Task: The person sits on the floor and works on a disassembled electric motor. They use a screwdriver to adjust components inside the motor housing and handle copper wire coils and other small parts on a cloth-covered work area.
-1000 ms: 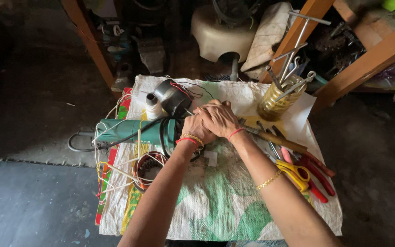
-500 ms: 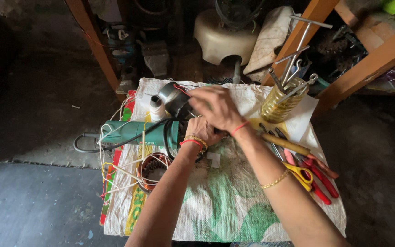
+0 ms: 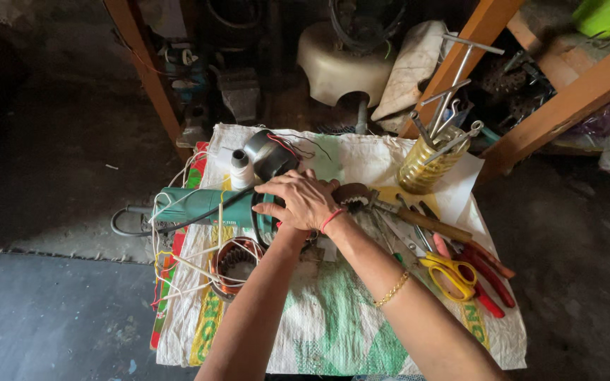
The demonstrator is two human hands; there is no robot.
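Observation:
A green angle grinder (image 3: pixel 195 204) lies across a white woven sack (image 3: pixel 333 324), its black cord looping near its head. My right hand (image 3: pixel 305 201) rests on the grinder's head, fingers wrapped over it toward the left. My left hand is tucked under the right one, so only its wrist (image 3: pixel 285 236) shows and its grip is hidden. Just in front of the grinder lies a copper-wound stator (image 3: pixel 238 257) with loose white wires. Behind it stand a white thread spool (image 3: pixel 241 169) and a grey metal housing (image 3: pixel 271 155).
To the right lie a wooden-handled hammer (image 3: pixel 425 222), yellow scissors (image 3: pixel 450 271) and red pliers (image 3: pixel 488 275). A yellow jar (image 3: pixel 432 166) holds metal tools. Wooden frame legs (image 3: pixel 146 77) and clutter stand behind the sack. Dark floor surrounds it.
My right hand lifted toward the grey housing half a second ago, then came back down onto the grinder's head, covering my left hand again.

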